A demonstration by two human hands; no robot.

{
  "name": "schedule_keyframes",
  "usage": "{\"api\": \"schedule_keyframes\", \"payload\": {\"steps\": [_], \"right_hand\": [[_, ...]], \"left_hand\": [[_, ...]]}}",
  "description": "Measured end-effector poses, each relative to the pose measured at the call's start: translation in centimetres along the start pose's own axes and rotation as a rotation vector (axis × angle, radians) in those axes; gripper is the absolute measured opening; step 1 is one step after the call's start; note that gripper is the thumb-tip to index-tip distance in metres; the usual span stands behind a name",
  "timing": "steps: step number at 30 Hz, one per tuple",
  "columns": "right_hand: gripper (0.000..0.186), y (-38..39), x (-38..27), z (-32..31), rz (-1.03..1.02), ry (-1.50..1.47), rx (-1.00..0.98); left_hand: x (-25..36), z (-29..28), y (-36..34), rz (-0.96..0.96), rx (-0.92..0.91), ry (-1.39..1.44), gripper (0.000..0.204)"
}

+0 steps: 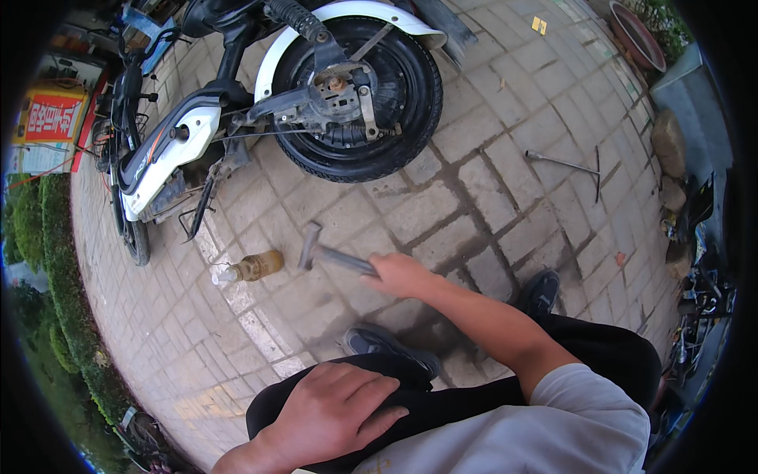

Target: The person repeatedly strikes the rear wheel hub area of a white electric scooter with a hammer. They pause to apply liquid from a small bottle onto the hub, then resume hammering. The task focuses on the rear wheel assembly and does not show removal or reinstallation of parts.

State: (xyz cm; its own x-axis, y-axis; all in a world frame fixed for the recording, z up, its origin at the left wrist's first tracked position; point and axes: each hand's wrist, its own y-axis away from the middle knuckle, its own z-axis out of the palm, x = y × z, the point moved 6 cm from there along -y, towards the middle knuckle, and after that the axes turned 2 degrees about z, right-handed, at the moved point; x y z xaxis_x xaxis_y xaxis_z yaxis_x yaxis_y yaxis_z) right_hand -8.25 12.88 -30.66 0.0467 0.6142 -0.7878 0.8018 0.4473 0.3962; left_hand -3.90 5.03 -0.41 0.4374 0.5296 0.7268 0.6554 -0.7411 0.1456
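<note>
My right hand is closed round the handle of a hammer. The grey hammer head points away to the left, above the paving and apart from everything else. On my left knee rests my left hand, its fingers stretched out and holding nothing. Left of the hammer head, a clear spray bottle with yellowish liquid and a white top lies on its side. Beyond the hammer is a white and black electric scooter. Its rear wheel faces me, with the hub, axle nut and swingarm exposed.
A T-handled socket wrench lies on the paving to the right. My shoes stand close in front of me. Stones and a reddish basin line the right edge. A hedge runs along the left.
</note>
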Motion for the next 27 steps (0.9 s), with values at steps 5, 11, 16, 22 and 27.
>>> {"api": "schedule_keyframes", "payload": {"steps": [5,11,16,22,27], "right_hand": [[0.046,-1.8,2.0,-6.3,0.324,-0.483,0.335],[0.050,-1.4,0.0,-3.0,0.094,-0.263,0.144],[0.049,-1.2,3.1,-4.9,0.245,-0.089,0.151],[0.033,2.0,6.7,-12.1,0.323,-0.773,0.854],[0.021,3.1,9.2,-16.3,0.132,-1.237,1.239]], "left_hand": [[-0.1,-0.1,0.6,-0.038,0.011,0.009,0.029],[0.0,-0.1,0.5,0.001,0.011,0.002,0.029],[-0.5,-0.2,0.4,0.009,0.002,0.009,0.030],[-0.2,0.0,1.7,-0.081,0.050,0.044,0.029],[0.1,-0.1,1.9,-0.071,0.053,0.041,0.029]]}}
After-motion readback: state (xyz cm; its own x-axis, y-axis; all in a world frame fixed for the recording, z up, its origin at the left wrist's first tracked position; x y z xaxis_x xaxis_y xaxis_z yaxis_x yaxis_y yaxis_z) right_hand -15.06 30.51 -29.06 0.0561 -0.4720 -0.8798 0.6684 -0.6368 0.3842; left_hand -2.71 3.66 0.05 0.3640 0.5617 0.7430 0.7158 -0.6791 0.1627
